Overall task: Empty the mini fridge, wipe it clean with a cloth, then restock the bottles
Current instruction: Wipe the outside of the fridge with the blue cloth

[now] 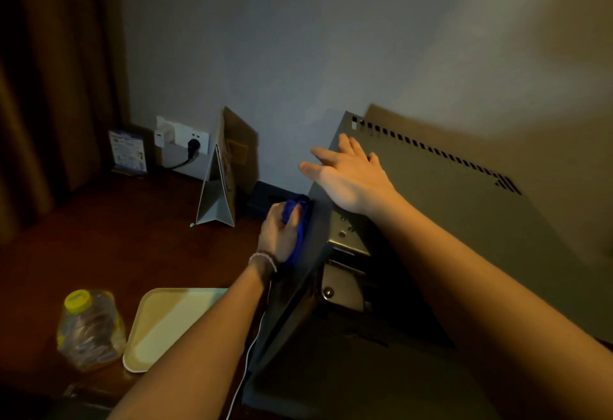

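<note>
mini fridge (447,220) standing on the dark wood desk (99,237), filling the right of the view, seen from above; grey top panel with a row of vent slots along the back edge near the wall. door apparently swung open toward the camera, hinge plates (345,237) showing at the near left corner, interior out of sight.

left hand (282,230) gripping a bunched blue cloth (298,220), fingers curled round it, pressed against the fridge's upper left edge where the side meets the top. beaded bracelet on that wrist. right hand (348,174) laid flat on the fridge top, fingers straight and spread, holding nothing, apparently steadying the box.

judged to be mid-wipe, on the outside left edge. edge running away from the body toward the wall, so the likely stroke goes along that line, front to back or back again. cloth hand lying left of and below the bracing hand, nearer the side face; bracing hand higher, further back on the top.

plastic bottle (89,330) with a yellow cap standing on the desk at lower left, touching or just beside a pale tray (159,326). only this one bottle in view. restocking not yet begun, by the look of it.

folded card stand (219,187), wall socket (185,137) with a plug in it, small leaflet (127,151) propped near the curtain.
</note>
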Available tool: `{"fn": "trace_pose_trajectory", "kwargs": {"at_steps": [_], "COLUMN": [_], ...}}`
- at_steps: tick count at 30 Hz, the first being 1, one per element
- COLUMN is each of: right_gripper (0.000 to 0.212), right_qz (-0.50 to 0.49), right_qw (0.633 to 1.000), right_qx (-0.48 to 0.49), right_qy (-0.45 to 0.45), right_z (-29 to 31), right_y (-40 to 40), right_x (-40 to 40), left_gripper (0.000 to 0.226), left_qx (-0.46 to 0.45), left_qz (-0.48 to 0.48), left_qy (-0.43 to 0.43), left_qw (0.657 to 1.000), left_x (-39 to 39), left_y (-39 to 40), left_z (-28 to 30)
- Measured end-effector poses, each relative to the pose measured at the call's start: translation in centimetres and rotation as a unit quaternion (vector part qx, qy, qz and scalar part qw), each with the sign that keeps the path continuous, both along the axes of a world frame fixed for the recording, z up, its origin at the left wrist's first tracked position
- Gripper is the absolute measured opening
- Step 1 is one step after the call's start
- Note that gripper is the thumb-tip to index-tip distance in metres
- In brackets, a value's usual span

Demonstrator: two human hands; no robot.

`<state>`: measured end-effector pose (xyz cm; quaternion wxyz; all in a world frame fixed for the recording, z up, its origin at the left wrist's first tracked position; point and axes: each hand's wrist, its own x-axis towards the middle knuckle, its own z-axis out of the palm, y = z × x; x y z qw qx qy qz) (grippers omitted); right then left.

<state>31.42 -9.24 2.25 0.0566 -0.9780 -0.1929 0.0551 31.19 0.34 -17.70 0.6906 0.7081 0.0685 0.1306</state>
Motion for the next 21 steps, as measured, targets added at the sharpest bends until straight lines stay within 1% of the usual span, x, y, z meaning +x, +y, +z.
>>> {"fn": "trace_pose_trajectory", "kwargs": {"at_steps": [4, 7, 9, 13, 16, 18, 21], "right_gripper": [0.064, 0.064, 0.063, 0.064, 0.064, 0.064, 0.063], "right_qz": [-0.003, -0.004, -0.005, -0.006, -0.007, -0.008, -0.007], "right_qw": [1.0, 1.0, 1.0, 1.0, 1.0, 1.0, 1.0], "right_qx": [0.001, -0.004, -0.003, -0.002, -0.003, -0.006, -0.006], "right_qy": [-0.003, -0.004, -0.004, -0.005, -0.006, -0.006, -0.004], "right_z": [0.0, 0.0, 0.0, 0.0, 0.0, 0.0, 0.1], "right_y": [0.0, 0.0, 0.0, 0.1, 0.1, 0.1, 0.1], "right_x": [0.0, 0.0, -0.1, -0.2, -0.2, -0.3, -0.3], "left_gripper": [0.012, 0.018, 0.022, 0.028, 0.018, 0.014, 0.018], "left_qx": [0.002, -0.007, -0.026, -0.068, -0.047, -0.051, -0.062], "left_qz": [0.002, 0.016, 0.008, 0.011, 0.022, 0.028, 0.036], "left_qy": [0.042, 0.058, 0.066, 0.051, 0.049, 0.024, -0.025], "left_qw": [0.999, 0.998, 0.997, 0.996, 0.997, 0.998, 0.997], "left_x": [-1.7, -4.0, -6.0, -9.9, -12.3, -13.5, -14.4], "left_y": [0.0, -0.2, -0.4, -0.8, -1.1, -1.4, -1.5], "left_z": [-2.3, -3.6, -3.8, -3.2, -2.3, -1.3, 1.4]}}
